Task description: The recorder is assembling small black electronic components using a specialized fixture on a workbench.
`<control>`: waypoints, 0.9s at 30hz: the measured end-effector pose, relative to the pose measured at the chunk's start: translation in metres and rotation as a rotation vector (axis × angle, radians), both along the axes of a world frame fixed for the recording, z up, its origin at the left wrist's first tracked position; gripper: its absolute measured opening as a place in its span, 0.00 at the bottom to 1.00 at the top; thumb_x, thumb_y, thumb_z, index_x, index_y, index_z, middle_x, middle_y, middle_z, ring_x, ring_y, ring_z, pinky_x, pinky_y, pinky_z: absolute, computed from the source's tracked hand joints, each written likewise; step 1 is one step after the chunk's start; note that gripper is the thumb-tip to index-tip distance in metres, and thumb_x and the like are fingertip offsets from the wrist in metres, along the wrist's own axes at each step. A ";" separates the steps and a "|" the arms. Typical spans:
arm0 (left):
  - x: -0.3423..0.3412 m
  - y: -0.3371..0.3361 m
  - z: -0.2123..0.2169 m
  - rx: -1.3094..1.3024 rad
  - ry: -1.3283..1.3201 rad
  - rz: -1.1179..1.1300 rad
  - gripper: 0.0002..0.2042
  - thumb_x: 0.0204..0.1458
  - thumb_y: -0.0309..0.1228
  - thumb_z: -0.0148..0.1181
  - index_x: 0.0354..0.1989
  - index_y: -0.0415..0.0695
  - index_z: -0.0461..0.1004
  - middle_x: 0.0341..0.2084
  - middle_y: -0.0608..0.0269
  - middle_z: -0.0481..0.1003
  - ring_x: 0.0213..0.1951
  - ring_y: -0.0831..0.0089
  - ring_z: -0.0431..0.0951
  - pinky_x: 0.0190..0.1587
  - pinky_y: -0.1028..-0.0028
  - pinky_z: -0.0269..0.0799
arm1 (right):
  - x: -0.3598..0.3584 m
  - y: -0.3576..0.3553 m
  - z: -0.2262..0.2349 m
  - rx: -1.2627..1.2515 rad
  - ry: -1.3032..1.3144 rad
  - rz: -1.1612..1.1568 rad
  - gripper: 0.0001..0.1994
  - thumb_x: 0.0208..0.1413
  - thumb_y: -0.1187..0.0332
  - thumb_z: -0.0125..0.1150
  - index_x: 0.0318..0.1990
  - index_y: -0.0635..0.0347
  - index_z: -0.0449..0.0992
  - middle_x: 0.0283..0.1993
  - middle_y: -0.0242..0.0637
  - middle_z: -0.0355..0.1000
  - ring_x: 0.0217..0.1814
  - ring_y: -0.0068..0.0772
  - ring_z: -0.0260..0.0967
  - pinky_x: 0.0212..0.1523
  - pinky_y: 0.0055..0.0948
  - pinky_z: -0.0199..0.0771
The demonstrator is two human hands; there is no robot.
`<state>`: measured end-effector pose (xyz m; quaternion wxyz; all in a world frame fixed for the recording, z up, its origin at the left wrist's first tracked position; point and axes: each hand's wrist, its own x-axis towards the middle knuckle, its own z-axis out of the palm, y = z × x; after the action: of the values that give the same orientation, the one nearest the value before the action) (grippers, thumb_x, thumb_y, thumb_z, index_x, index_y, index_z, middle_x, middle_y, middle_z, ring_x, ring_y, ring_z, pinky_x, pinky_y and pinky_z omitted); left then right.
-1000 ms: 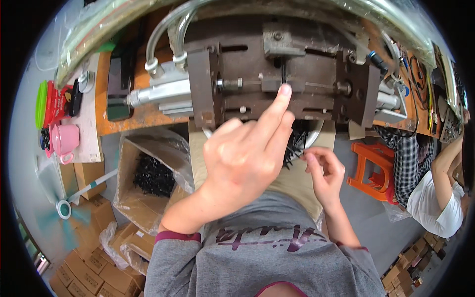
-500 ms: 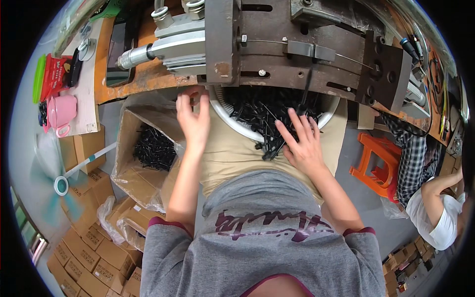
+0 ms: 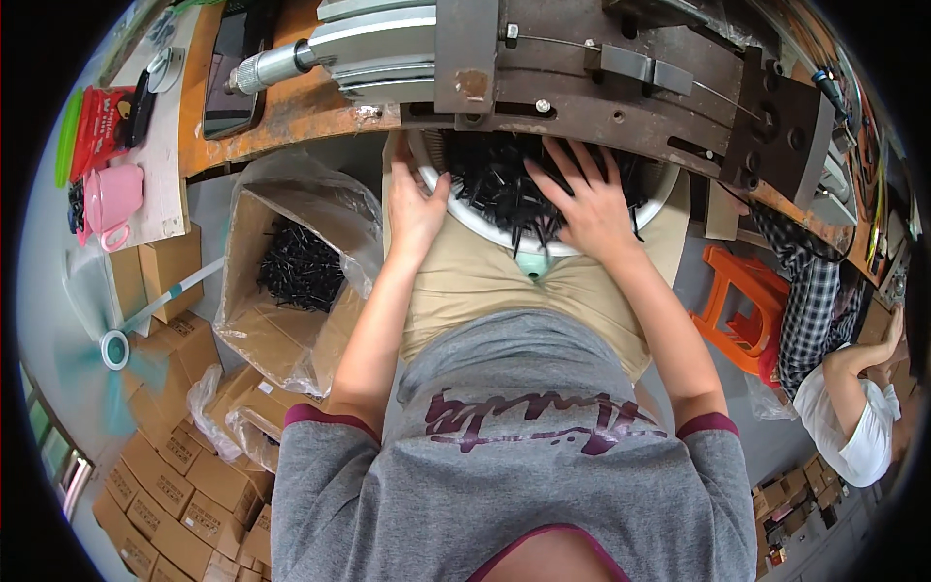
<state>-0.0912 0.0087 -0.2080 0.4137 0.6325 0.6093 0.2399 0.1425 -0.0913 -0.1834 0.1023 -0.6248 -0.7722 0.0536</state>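
Observation:
A round white-rimmed basin rests on my lap, partly under the bench edge, heaped with small black stick-like parts. My right hand lies palm down on the heap, fingers spread. A few of the black parts poke out over the near rim, above a pale green tab. At the basin's left side is my left hand, its fingers stretched along the outside of the rim and the thumb apart. Its fingertips are partly hidden by the rim and bench.
Left of my lap stands a plastic-lined carton holding more black parts. A metal fixture is mounted on the orange bench above the basin. An orange stool and a seated person are at the right; a fan spins at left.
My right hand has moved away from me over the heap, and the parts spilling over the near rim are mostly back inside. My left hand has come against the basin's side.

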 end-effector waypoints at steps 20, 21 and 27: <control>-0.013 -0.021 0.008 0.108 0.214 -0.141 0.38 0.48 0.28 0.64 0.67 0.35 0.53 0.51 0.42 0.69 0.53 0.46 0.69 0.58 0.59 0.63 | 0.016 0.016 0.025 0.066 0.087 -0.180 0.39 0.37 0.51 0.75 0.60 0.52 0.70 0.61 0.48 0.67 0.62 0.56 0.63 0.62 0.48 0.62; -0.017 -0.024 0.005 0.227 0.257 -0.190 0.37 0.49 0.29 0.64 0.67 0.35 0.54 0.53 0.42 0.68 0.56 0.46 0.68 0.61 0.59 0.60 | 0.018 0.004 0.028 0.064 0.102 -0.199 0.39 0.37 0.52 0.75 0.60 0.52 0.70 0.61 0.48 0.66 0.63 0.55 0.62 0.63 0.48 0.61; -0.014 -0.038 0.083 0.470 0.120 -0.139 0.29 0.51 0.26 0.61 0.63 0.41 0.62 0.57 0.51 0.66 0.53 0.55 0.68 0.59 0.62 0.60 | 0.012 -0.045 0.067 0.204 0.131 -0.158 0.30 0.41 0.58 0.73 0.54 0.58 0.73 0.59 0.45 0.68 0.62 0.47 0.64 0.57 0.46 0.63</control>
<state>-0.1047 -0.0291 -0.1248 0.2338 0.7649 0.5152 0.3079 0.1550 -0.1365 -0.1169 0.2190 -0.6651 -0.7139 0.0073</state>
